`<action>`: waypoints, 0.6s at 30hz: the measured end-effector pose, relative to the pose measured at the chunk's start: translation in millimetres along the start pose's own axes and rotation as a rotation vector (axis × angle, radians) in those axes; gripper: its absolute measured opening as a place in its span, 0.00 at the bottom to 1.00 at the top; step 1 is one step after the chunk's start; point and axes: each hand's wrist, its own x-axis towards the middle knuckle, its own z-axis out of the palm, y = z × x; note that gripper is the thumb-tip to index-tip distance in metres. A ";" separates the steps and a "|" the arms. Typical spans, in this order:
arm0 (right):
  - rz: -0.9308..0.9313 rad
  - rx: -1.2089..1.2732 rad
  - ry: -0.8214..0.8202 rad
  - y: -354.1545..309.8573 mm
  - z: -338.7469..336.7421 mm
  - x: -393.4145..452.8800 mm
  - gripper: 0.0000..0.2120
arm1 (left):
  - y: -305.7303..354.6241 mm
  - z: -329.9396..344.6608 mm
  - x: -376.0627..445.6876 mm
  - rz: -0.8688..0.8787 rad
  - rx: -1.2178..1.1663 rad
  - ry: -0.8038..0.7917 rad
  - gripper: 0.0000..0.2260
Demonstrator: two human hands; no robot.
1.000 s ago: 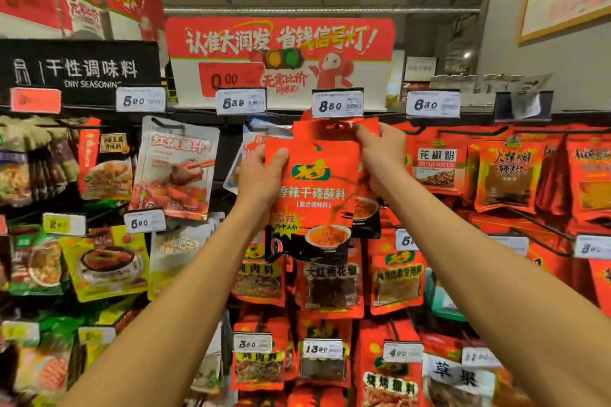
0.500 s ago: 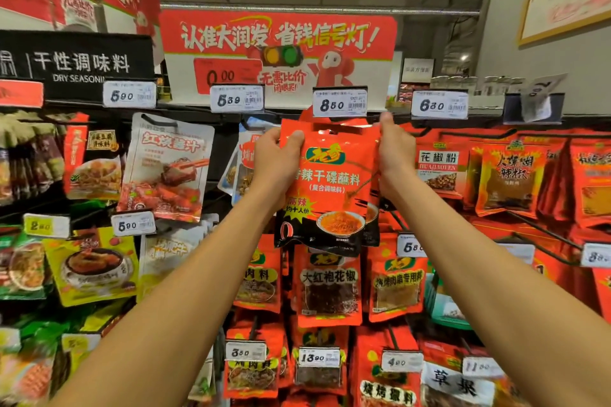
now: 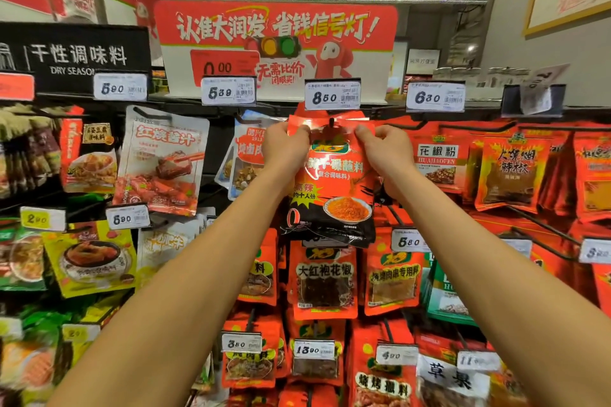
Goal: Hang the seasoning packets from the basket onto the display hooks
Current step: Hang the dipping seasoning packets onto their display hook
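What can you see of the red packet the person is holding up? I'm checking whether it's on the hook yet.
The red packet is a glossy, flat plastic pouch, red above and black below, with a green logo, white Chinese lettering and a picture of a bowl of orange powder. It hangs upright below the 8.50 price tag. The left hand and right hand pinch its top corners. The hook tip shows at its hang hole, seemingly through it.
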 end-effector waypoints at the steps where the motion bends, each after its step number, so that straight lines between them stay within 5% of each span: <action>1: 0.016 -0.006 -0.001 0.8 -0.2 -0.7 0.17 | -0.8 -1.4 -1.8 0.006 -0.005 -0.013 0.09; 5: 0.018 0.000 0.056 7.3 -3.5 -20.7 0.22 | -15.1 -15.0 -13.9 0.202 0.169 0.032 0.11; 9: -0.072 0.051 -0.061 22.7 7.8 -53.7 0.31 | -44.4 -25.3 -29.6 0.273 0.382 -0.097 0.29; 13: -0.096 -0.085 -0.094 28.3 33.6 -52.2 0.36 | -58.7 -9.4 -33.5 0.228 0.350 -0.228 0.41; 18: -0.013 -0.185 -0.128 37.7 49.3 -18.8 0.35 | -62.2 7.4 -4.5 0.124 0.396 -0.262 0.38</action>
